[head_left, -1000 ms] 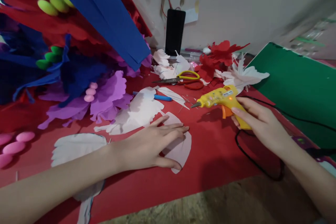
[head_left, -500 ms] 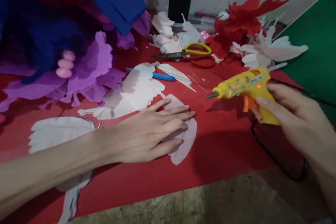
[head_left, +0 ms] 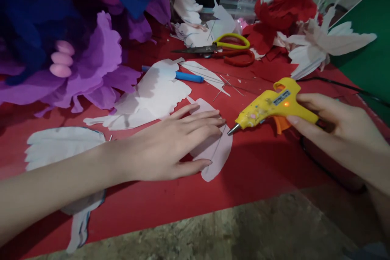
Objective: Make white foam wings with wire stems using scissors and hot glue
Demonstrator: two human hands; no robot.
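Observation:
My left hand (head_left: 185, 142) lies flat with fingers spread, pressing a pale pink paper petal (head_left: 221, 152) onto the red tabletop covering (head_left: 258, 162). A thin dark wire runs lengthwise along the petal, partly under my fingers. In my right hand (head_left: 338, 130) is a yellow hot glue gun (head_left: 271, 105) with an orange trigger and a lit orange lamp. Its metal nozzle points down and left, close by the petal's right edge; whether it touches I cannot tell. White scalloped paper pieces (head_left: 158, 93) lie just beyond my left hand.
Scissors (head_left: 225, 48) with yellow and red handles and a blue pen (head_left: 189, 76) lie behind. Large purple paper petals (head_left: 100, 61) crowd the left, red (head_left: 286, 4) and white paper flowers (head_left: 326, 44) the back right. A white cutout (head_left: 63, 142) sits under my left forearm.
My right hand has brought the glue gun left and down, tilting its nozzle toward the petal. My left hand stays on the petal. The view has shifted slightly.

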